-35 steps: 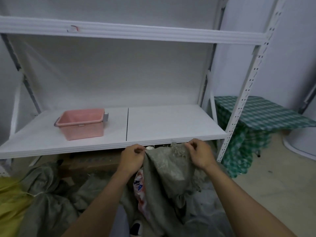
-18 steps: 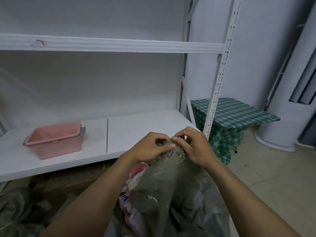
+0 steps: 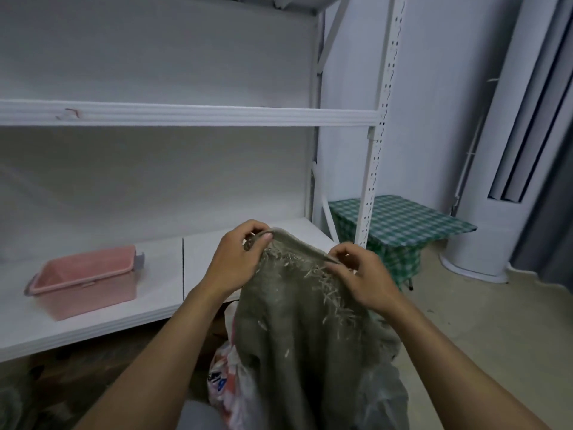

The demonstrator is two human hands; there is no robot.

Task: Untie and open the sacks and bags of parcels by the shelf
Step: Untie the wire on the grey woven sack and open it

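A grey-green woven sack [image 3: 297, 330] with a frayed top edge hangs in front of me, lifted up before the white shelf [image 3: 192, 114]. My left hand [image 3: 238, 259] pinches the sack's top rim at its left end. My right hand [image 3: 359, 277] pinches the same rim a little lower to the right. The rim is stretched between both hands. A red, white and blue plastic parcel bag [image 3: 226, 380] shows beside the sack, lower left. The inside of the sack is hidden.
A pink plastic basket [image 3: 83, 280] sits on the lower shelf board [image 3: 155, 308]. A perforated white upright [image 3: 376, 150] stands just behind my hands. A table with a green checked cloth [image 3: 403, 221] and a white standing unit [image 3: 496, 181] are to the right. Dark sacks lie below the shelf.
My hands, close together on the bunched top half a second ago, have moved apart, spreading the sack's rim. The sack is raised higher and the view has tilted up and right.
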